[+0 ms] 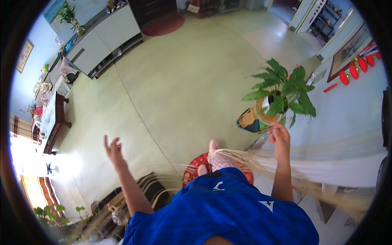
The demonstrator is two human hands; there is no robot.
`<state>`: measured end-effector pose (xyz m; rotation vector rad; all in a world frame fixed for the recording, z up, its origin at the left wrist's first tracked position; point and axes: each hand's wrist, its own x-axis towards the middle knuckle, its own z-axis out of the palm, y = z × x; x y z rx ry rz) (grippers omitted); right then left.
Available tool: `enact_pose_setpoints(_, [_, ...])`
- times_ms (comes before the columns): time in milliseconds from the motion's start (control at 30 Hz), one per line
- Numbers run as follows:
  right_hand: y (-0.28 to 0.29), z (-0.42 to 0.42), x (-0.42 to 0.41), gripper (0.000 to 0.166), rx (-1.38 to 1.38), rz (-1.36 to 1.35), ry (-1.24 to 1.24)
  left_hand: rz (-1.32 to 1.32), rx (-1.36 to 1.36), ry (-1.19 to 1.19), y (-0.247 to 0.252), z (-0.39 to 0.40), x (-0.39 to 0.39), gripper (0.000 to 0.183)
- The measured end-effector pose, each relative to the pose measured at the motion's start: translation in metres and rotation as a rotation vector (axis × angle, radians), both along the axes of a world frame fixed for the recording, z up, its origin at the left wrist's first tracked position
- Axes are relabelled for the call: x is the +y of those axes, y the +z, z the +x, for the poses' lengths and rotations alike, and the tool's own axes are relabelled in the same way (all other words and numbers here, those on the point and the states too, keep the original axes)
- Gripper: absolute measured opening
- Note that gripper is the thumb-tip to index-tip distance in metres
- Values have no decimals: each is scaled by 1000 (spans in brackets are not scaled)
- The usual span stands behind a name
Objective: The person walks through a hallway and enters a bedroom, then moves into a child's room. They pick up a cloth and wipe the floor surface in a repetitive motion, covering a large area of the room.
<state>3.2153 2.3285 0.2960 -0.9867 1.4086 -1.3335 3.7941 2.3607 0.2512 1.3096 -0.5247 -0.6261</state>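
My left hand (114, 154) is raised over the pale floor (171, 85), fingers apart and nothing in them. On the other side, my right hand (281, 139) is up with its fingers loosely bent and spread; I see nothing held. It overlaps the lower edge of a woven stand (260, 111) with a leafy potted plant (275, 82); whether it touches the stand I cannot tell. Pale, thin strands (242, 155) sweep past both arms, blurred by motion. Below me, slippered feet are on a round red mat (196, 163).
Along the right wall hang red lantern ornaments (353, 72) and a framed picture (346, 55). A white cabinet (107, 36) stands far left, with a low dark wooden table (56, 122) nearer. At lower left are a wooden rack (113, 211) and green plants (50, 212). An open doorway (324, 24) is at upper right.
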Motion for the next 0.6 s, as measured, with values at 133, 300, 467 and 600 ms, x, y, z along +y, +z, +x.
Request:
enact_pose_setpoints(133, [8,64,-144,23,70,-133,250,72,-27,-326,-11,-87,-144,67])
enact_pose_setpoints(300, [57,111,-327,27,-105,-316,492,258,-609,-672,21,-123,-299,73])
enact_pose_setpoints(467, [160,145,-459,45,-287,-569,1025,530,-485,-611,13,-67,-393,69])
enact_pose_setpoints(600, [229,170,-552,46,-391,-958,1286,624,-400,-671,-43,-50,-495,65])
